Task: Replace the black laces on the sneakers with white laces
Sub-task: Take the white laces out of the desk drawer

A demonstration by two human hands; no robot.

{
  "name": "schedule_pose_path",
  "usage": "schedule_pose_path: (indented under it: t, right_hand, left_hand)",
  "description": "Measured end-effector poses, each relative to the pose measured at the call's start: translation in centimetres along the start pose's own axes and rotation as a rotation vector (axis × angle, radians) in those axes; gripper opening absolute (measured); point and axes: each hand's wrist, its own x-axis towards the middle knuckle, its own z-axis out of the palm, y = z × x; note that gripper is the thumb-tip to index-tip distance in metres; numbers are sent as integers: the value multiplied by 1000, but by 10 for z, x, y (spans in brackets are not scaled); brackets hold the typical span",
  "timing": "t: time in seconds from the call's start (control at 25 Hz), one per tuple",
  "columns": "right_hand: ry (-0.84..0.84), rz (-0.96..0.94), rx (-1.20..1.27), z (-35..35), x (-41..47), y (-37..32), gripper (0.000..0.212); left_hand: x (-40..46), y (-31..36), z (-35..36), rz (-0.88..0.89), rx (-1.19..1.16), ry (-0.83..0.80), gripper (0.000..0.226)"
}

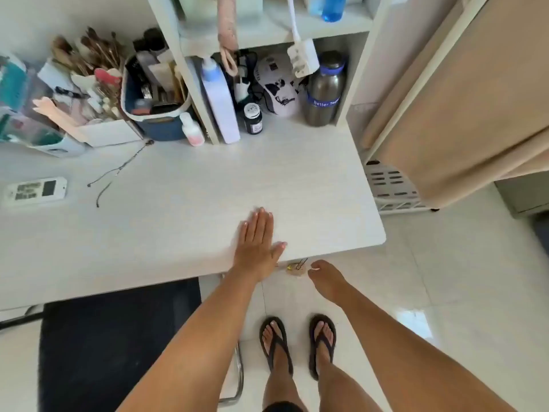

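While the left hand (258, 244) lies flat on the white table (178, 209), right hand (325, 280) loosely curled below the edge, steel bottle (325, 90) reading "Better".

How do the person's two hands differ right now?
The left hand lies flat on the white desk, fingers straight and together; the right hand is off the desk, just past its front edge, over the floor. The left holds nothing, while the right has its fingers curled, next to some small items too blurred to name. Both are bare and empty of laces.
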Motion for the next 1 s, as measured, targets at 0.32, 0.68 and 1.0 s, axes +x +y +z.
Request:
schedule_pose_path:
  t: [0.32,0.68,1.0]
  right_hand:
    - [206,-44,253,9,38,-4,10]
    - [354,-110,1,33,24,36,29]
    - [370,-124,98,66,-55,134,18]
  left_hand:
    - [4,-7,25,15,116,179,70]
    - [5,-9,31,25,88,311,67]
    - [-66,29,55,443,-89,328,52]
